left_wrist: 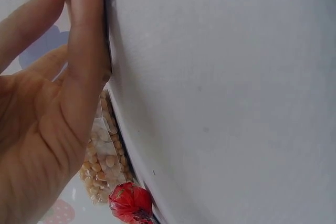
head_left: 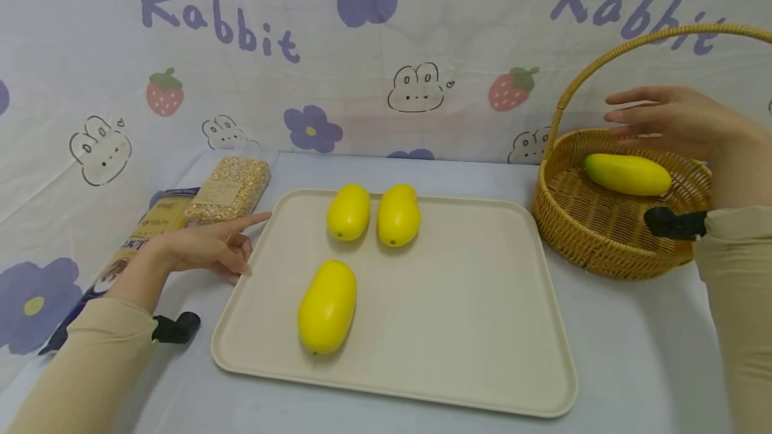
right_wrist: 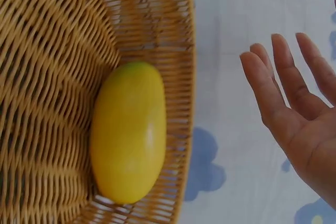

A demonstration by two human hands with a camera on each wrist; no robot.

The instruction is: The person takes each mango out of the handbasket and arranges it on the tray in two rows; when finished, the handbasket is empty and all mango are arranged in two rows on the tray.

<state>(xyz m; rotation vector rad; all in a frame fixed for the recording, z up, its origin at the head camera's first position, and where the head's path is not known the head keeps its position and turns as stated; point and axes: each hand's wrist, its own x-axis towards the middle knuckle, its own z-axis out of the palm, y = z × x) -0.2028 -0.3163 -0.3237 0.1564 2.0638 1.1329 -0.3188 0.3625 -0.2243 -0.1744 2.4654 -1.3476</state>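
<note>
My left hand [head_left: 208,250] is at the left rim of a beige tray [head_left: 458,307], index finger stretched along the edge and thumb touching the rim. Three yellow papayas lie on the tray: two side by side at the back, a left papaya [head_left: 348,213] and a right papaya [head_left: 399,215], and a larger front papaya [head_left: 328,307]. Over the wicker basket [head_left: 573,246] at the right, my right hand [head_left: 669,119] hovers with fingers extended, holding nothing. Below it, inside the basket, lies another papaya [right_wrist: 128,132] with a greenish end, apart from the hand.
Left of the tray lie a clear bag of corn kernels [head_left: 238,183] and a printed package [head_left: 159,216]. The basket's tall handle [head_left: 594,69] arches beside the right hand. Behind the table hangs a printed cloth [head_left: 241,86].
</note>
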